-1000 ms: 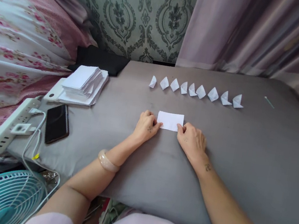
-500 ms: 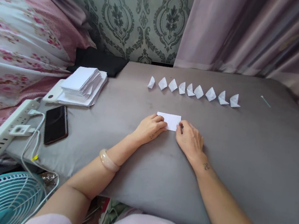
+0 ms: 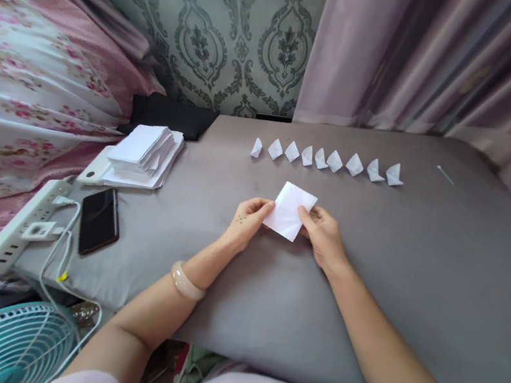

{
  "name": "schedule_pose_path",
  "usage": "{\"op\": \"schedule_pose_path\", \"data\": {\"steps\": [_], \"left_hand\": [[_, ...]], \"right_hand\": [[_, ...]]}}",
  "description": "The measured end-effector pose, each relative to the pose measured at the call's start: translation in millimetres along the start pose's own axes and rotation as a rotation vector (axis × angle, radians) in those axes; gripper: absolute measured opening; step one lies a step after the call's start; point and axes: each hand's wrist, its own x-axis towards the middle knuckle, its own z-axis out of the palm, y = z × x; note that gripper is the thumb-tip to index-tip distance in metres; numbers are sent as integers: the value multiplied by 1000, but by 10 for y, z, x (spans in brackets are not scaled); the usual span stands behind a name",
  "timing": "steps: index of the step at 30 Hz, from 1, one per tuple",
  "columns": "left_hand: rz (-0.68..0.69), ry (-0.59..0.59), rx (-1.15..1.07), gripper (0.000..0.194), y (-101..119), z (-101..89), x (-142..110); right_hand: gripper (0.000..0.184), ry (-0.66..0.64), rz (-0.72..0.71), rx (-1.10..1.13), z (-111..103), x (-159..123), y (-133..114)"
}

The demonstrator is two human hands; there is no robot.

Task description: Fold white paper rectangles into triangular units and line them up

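A white square sheet of paper [image 3: 288, 213] is held up between both hands, turned slightly so that its corners are askew. My left hand [image 3: 250, 217] pinches its left corner, thumb on top and fingers underneath. At the right edge my right hand [image 3: 321, 234] grips it the same way, with the thumb lying on the paper's face. The fingers beneath the sheet are mostly hidden. Beyond the hands, several small folded white paper shapes [image 3: 355, 164] stand in a row across the grey-covered table [image 3: 417, 277].
Stacked white paper [image 3: 140, 149] sits at the back left, near a black cloth [image 3: 170, 117]. A phone [image 3: 99, 222] and a power strip [image 3: 21, 231] with cables lie at the left edge. Below is a turquoise fan [image 3: 10, 340]. A cotton swab [image 3: 445, 175] lies far right.
The paper was a narrow rectangle flat on the table; now it is opened to a square and lifted. Both hands have turned thumbs-up around its sides. The view has tilted slightly.
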Motion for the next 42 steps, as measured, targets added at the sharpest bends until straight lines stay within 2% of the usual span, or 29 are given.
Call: {"op": "schedule_pose_path", "data": {"steps": [2, 4, 6, 10, 12, 15, 19, 22, 25, 28, 30, 33, 37, 42], "left_hand": [[-46, -31, 21, 32, -10, -8, -19], [-11, -68, 81, 28, -12, -51, -19], [141, -108, 243, 26, -6, -123, -4], [607, -133, 815, 26, 21, -257, 25], [778, -138, 1026, 25, 35, -282, 26], [943, -172, 1220, 26, 50, -282, 25], [1066, -215, 1342, 29, 51, -286, 39], [1091, -230, 1383, 29, 43, -303, 54], [1051, -281, 1439, 29, 31, -311, 65], [978, -364, 1499, 30, 12, -309, 74], [930, -414, 1509, 30, -1, -309, 79], [893, -445, 1488, 31, -9, -316, 74], [897, -440, 1436, 31, -5, -332, 46], [883, -440, 1374, 30, 4, -344, 30]], "right_hand": [[42, 7, -3, -7, 3, 22, 59], [37, 9, -6, -11, -8, 39, 85], [34, 7, 19, 0, -21, 48, 76], [29, 10, 61, 6, -21, 37, 12], [27, -3, 74, 0, -13, 26, -10], [28, -30, 79, -27, -10, 18, -12], [31, -41, 52, -63, -16, 49, 15], [32, -53, 20, -126, -27, 93, 32], [36, -35, -77, -423, -68, 110, 24], [34, 91, -338, -889, -149, 76, -12], [35, 93, -528, -1053, -208, 44, -34], [46, -66, -675, -1071, -261, 19, -35], [51, -323, -680, -1095, -275, 19, 4], [49, -415, -643, -1179, -312, -3, 0]]}}
